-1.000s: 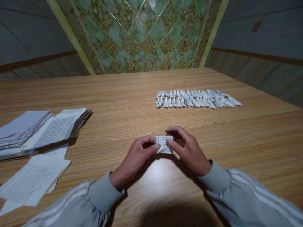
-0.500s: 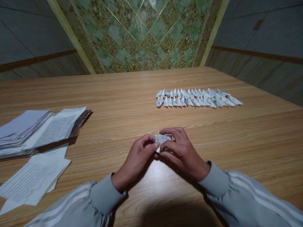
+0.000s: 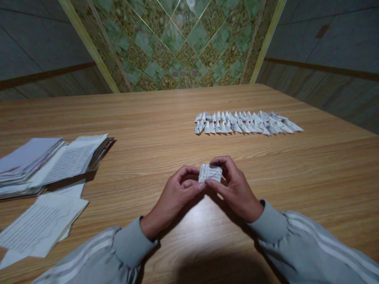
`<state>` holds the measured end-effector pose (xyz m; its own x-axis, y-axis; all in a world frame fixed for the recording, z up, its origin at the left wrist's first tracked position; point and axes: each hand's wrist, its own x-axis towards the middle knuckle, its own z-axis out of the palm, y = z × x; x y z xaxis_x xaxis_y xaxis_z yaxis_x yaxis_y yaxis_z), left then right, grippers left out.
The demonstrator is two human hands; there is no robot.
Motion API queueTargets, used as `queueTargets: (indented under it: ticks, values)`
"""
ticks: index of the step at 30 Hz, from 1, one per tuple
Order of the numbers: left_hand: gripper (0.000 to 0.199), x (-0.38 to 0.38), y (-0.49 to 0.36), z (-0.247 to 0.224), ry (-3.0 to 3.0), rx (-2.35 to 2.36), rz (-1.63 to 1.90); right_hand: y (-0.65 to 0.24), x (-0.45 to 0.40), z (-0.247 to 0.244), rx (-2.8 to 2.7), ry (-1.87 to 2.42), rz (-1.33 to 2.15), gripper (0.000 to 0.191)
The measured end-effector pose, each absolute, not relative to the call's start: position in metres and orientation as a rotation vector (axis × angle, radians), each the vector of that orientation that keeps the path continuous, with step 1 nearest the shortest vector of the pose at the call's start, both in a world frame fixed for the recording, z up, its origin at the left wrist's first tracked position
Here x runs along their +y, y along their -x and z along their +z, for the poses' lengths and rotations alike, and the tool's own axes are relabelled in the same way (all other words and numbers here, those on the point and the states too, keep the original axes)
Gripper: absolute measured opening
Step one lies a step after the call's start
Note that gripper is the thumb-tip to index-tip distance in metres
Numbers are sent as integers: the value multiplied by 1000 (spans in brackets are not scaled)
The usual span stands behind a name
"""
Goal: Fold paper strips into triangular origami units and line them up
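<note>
A small folded piece of printed paper (image 3: 210,173) is held between both hands above the middle of the table. My left hand (image 3: 179,193) pinches its lower left side, with the thumb at the bottom corner and the index finger at the left edge. On the other side, my right hand (image 3: 233,187) grips it with fingertips at the top right and the thumb along the bottom edge. Farther back, two rows of small folded paper pieces (image 3: 239,127) stand close together on the wooden table (image 3: 148,130).
At the left lies a stack of papers and booklets (image 3: 32,157). Loose written sheets (image 3: 38,225) lie in front of it, near the table's left front. A patterned green wall (image 3: 183,43) rises behind the table.
The folded paper has moved slightly right and up, and more of its printed face shows. My right hand's fingers have shifted to its top and bottom edges.
</note>
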<state>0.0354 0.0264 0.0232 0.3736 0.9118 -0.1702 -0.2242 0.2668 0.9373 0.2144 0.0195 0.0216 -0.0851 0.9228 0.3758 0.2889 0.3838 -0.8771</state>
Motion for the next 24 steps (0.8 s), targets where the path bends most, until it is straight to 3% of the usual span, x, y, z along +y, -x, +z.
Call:
queueTargets:
  ticks: [10, 16, 24]
  values:
    - [23, 27, -35, 26, -1138, 981, 979, -214, 20, 18, -1481, 1079, 923, 39]
    - [18, 29, -32, 24, -1283, 1027, 977, -217, 22, 21, -1354, 1048, 1128, 24]
    - [11, 28, -31, 26, -1491, 1057, 1071, -220, 24, 24, -1453, 1033, 1108, 24]
